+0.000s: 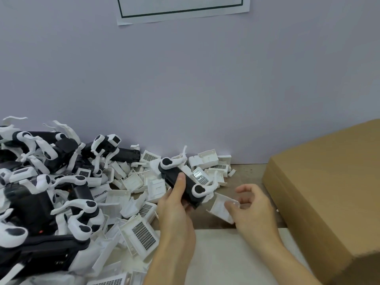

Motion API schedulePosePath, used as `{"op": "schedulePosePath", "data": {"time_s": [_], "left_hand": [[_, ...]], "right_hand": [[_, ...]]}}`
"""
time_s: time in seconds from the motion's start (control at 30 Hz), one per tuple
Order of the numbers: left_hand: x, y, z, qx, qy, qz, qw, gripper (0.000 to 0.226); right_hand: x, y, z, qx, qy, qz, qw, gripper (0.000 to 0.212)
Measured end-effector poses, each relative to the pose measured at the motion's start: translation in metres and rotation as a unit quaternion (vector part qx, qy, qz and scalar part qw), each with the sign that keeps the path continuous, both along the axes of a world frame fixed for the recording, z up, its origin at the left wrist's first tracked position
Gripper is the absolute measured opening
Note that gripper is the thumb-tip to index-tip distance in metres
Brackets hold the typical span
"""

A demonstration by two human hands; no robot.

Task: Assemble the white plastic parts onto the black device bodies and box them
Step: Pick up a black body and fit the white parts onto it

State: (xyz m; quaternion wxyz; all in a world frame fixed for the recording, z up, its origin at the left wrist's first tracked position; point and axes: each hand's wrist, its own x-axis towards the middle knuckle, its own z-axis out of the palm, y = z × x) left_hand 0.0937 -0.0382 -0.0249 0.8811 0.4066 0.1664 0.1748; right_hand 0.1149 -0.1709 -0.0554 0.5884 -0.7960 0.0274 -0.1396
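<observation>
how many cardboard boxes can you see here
1. The cardboard box sits at the right of the table, beside the right hand, and runs out of frame. Its flaps look shut. Others may lie beyond the picture's edge.

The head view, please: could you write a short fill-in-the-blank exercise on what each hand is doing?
1. The left hand grips a ____ body.
2. The right hand pinches a ____ part.
3. The cardboard box lies on the person's ____ side.

Missing words: black; white; right
</observation>
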Motion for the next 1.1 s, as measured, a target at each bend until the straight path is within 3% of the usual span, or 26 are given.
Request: {"op": "schedulePosePath", "data": {"time_s": [0.1, 0.23, 0.4, 0.6, 0.77, 1.0, 1.1], "left_hand": [[0.000, 0.000, -0.001, 0.029, 0.015, -0.021, 0.999, 0.038], [-0.002, -0.002, -0.008, 0.152, 0.051, -0.039, 0.986, 0.036], [-0.005, -0.007, -0.011, 0.271, 0.046, -0.092, 0.957, 0.017], [-0.006, -0.012, -0.010, 0.205, 0.106, -0.200, 0.952, 0.022], [-0.003, -0.011, -0.014, 0.218, 0.080, -0.198, 0.952, 0.024], [-0.007, -0.015, -0.012, 0.213, 0.058, -0.199, 0.955, 0.044], [-0.008, -0.018, -0.011, 0.230, 0.025, -0.195, 0.953, 0.034]], "right_hand": [[0.002, -0.003, -0.001, 0.081, 0.024, 0.003, 0.996, 0.026], [0.005, -0.003, -0.001, 0.149, 0.061, -0.009, 0.987, 0.029], [0.004, -0.001, -0.002, 0.133, 0.064, -0.007, 0.989, 0.022], [-0.004, 0.000, 0.003, -0.010, -0.096, -0.020, 0.995, 0.019], [-0.018, 0.009, 0.013, 0.010, -0.175, 0.131, 0.976, 0.018], [-0.019, 0.015, 0.015, -0.112, -0.274, 0.080, 0.952, 0.023], [-0.021, 0.016, 0.014, -0.098, -0.266, 0.074, 0.956, 0.027]]}}
